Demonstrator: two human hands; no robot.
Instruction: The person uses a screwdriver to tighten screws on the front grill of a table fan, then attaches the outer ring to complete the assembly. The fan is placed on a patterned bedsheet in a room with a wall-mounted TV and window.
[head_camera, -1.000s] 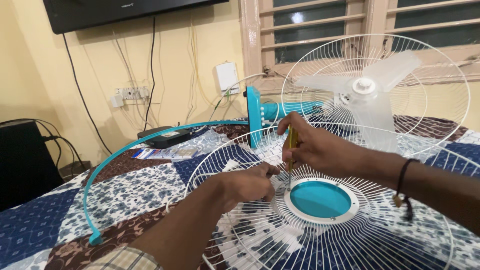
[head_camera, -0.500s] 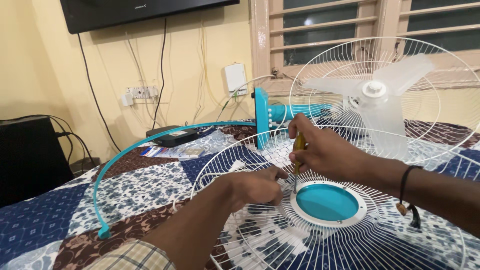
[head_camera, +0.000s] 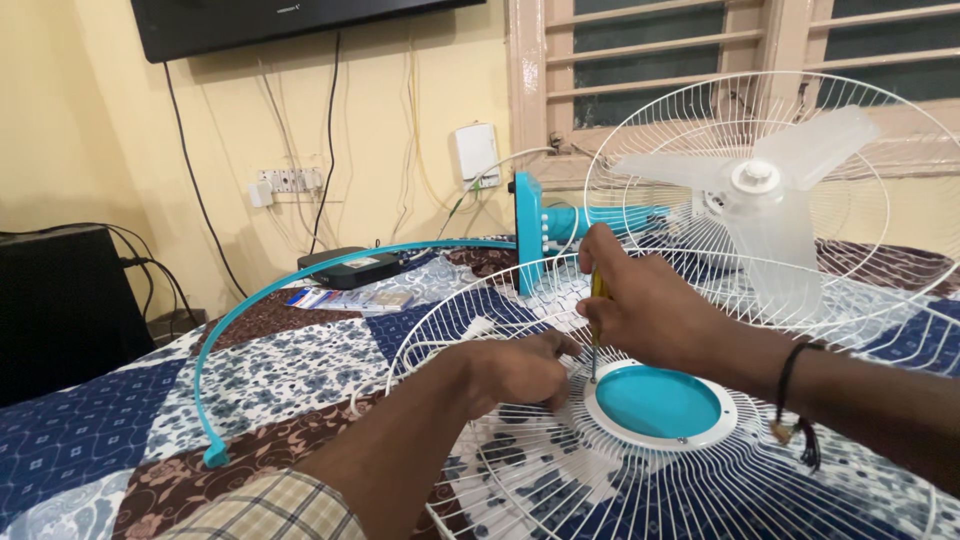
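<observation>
A: Item one, the screwdriver (head_camera: 597, 318)?
B: Yellow handle, long axis near upright, tip pointing down at the white ring's edge beside the teal centre disc (head_camera: 657, 401). Right hand (head_camera: 640, 300) closed around the handle.

A: Item two?
B: Front fan guard (head_camera: 520, 470), white wire, lying flat on the patchwork bedspread (head_camera: 270, 375). Left hand (head_camera: 515, 368) rests on its spokes just left of the tip, fingers curled narrow (what they pinch, I cannot tell).

A: Nearby?
B: Fan with clear blades (head_camera: 770, 200) behind; teal rim band (head_camera: 290, 285) arcing left.
</observation>
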